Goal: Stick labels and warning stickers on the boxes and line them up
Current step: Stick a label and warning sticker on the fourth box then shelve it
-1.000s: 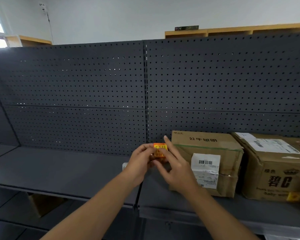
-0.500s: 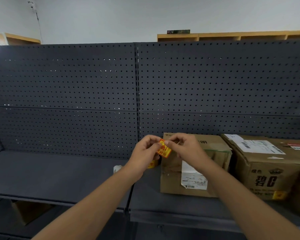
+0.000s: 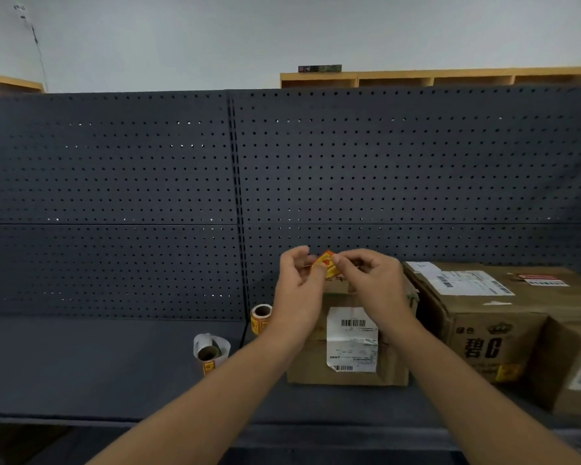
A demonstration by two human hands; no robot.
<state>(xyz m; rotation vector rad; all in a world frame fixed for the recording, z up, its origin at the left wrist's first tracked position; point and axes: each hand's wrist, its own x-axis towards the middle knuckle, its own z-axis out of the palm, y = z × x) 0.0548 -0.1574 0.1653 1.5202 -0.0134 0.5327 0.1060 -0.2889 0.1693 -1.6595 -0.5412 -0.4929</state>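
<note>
Both hands are raised above a cardboard box [image 3: 349, 350] that bears a white barcode label [image 3: 352, 338] on its front. My left hand [image 3: 299, 286] and my right hand [image 3: 371, 280] pinch a small orange and yellow warning sticker [image 3: 326, 267] between their fingertips, one from each side. To the right stands a larger box [image 3: 483, 317] with white labels on top and a yellow sticker low on its front. A third box [image 3: 574, 370] shows at the far right edge.
Two sticker rolls stand on the dark shelf [image 3: 98, 364]: an orange one [image 3: 260, 318] beside the first box, and a white-wrapped one [image 3: 210, 352] further left. A dark pegboard [image 3: 148, 196] backs the shelf. Wooden shelving runs along the wall behind.
The view has shifted, so the boxes sit further right and both rolls show. Both hands rose slightly with the sticker, still pinched between them, now held above the first box's top.
</note>
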